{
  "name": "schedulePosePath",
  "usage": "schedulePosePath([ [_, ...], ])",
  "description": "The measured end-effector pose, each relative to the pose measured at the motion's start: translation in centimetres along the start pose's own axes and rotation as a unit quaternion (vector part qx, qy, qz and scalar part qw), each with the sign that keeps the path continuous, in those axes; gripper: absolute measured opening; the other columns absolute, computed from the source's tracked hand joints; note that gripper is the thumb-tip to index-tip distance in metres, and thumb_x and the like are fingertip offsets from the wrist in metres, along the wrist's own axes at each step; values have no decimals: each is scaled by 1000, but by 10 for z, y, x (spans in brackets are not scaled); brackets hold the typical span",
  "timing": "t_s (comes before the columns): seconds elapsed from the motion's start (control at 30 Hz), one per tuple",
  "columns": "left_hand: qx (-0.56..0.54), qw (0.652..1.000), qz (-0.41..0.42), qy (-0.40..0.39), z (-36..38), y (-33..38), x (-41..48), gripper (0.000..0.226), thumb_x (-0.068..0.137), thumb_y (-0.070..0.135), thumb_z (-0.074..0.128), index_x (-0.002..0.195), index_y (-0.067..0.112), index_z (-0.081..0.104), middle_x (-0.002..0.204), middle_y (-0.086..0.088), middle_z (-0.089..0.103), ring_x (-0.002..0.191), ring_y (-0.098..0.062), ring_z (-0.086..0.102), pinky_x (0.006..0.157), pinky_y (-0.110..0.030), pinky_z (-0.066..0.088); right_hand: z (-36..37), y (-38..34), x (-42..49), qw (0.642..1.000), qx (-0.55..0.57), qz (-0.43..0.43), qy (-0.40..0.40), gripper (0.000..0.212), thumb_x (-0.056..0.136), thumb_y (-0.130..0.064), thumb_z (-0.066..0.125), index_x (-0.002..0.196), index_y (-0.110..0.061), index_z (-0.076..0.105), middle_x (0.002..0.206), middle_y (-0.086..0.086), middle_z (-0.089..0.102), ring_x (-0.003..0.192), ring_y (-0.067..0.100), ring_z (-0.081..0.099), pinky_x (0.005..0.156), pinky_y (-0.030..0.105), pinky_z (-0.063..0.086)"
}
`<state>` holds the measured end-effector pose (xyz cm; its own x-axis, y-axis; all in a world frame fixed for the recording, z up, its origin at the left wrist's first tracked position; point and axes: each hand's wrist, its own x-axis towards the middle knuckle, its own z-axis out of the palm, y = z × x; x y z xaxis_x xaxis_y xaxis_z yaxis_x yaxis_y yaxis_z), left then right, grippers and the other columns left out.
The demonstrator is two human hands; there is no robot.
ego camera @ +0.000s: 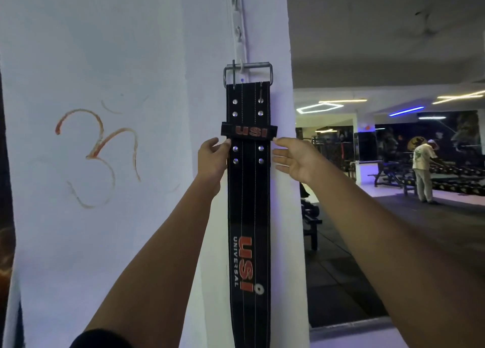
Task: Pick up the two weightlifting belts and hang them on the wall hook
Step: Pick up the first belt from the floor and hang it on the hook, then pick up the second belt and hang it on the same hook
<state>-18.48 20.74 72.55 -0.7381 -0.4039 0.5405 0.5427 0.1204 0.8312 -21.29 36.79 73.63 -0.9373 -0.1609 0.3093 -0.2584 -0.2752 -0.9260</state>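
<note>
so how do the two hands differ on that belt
The left hand has its fingers on the belt's left edge, just under the loop; the right hand only touches the right edge with a fingertip. The left hand's fingers are curled toward the belt; the right hand is spread open with the palm showing. Both are at the same height, flanking the belt, which hangs by its buckle on the hook.

left hand (214, 158): bare, no rings or watch | left forearm: bare, black sleeve (102, 338) at the upper arm | right hand (295, 161): bare | right forearm: bare, no sleeve visible
</note>
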Motion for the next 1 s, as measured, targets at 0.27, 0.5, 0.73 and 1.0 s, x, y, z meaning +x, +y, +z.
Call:
schedulePosePath([
  [0.27, -8, 998, -61, 11, -16, -9, -92, 42, 94, 25, 52, 130, 5, 49, 113, -5, 58, 106, -25, 59, 89, -35, 46, -4, 21, -76, 999, 13, 45, -21, 31, 90, -15, 56, 119, -3, 57, 136, 19, 53, 124, 31, 53, 95, 34, 43],
  [0.5, 4, 990, -129, 60, -41, -35, -202, 36, 95, 27, 49, 125, 7, 51, 114, -9, 61, 104, -28, 62, 93, -40, 49, -14, 80, -148, 992, 30, 114, -48, 32, 88, -14, 58, 118, -4, 58, 128, 15, 60, 110, 26, 58, 88, 31, 46],
  [0.73, 7, 966, -220, 132, -87, -63, -311, 28, 94, 27, 51, 115, 9, 56, 110, -13, 64, 95, -30, 65, 84, -37, 52, -7, 156, -232, 969, -2, 226, -102, 28, 86, -20, 62, 112, -10, 60, 112, 10, 63, 98, 26, 60, 82, 32, 49],
  [1.0, 24, 918, -332, 215, -174, -115, -438, 26, 92, 27, 52, 110, 9, 58, 97, -6, 66, 83, -23, 66, 79, -36, 52, 38, 256, -335, 929, -69, 320, -173, 32, 87, -21, 60, 118, -10, 60, 107, 7, 64, 94, 28, 63, 74, 32, 51],
])
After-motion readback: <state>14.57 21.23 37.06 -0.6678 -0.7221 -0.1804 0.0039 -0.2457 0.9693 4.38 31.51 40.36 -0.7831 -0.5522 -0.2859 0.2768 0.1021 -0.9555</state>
